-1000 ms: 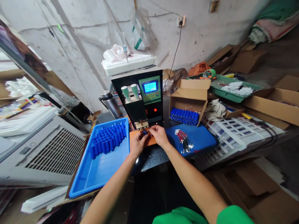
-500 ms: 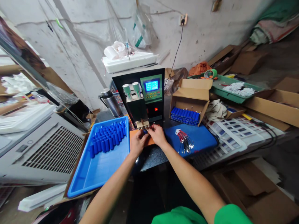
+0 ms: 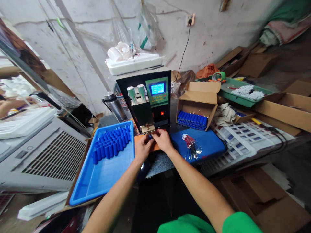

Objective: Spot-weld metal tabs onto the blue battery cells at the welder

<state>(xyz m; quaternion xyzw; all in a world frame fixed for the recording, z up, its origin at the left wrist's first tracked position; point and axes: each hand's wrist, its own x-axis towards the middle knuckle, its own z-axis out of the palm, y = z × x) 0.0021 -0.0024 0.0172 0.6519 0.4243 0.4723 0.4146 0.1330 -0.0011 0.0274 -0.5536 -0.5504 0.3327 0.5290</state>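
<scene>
Both hands meet under the electrode head of a black spot welder with a lit blue screen. My left hand pinches a blue cylindrical battery cell, mostly hidden by the fingers. From the other side my right hand is closed near the cell's end. A small white tip like a wire lead's connector shows at its fingers; the rest of that lead is hidden. An orange pad lies beneath the hands. Red and black wire leads lie bunched on a blue pad to the right.
Left stands a blue tray with rows of blue cells. A cardboard box behind the blue pad holds stacked cells. A steel jug stands beside the welder. Another person's arm shows at far left.
My hands stay at the welder head with almost no movement. The view has shifted very slightly. Another person's arm has come into view at far left.
</scene>
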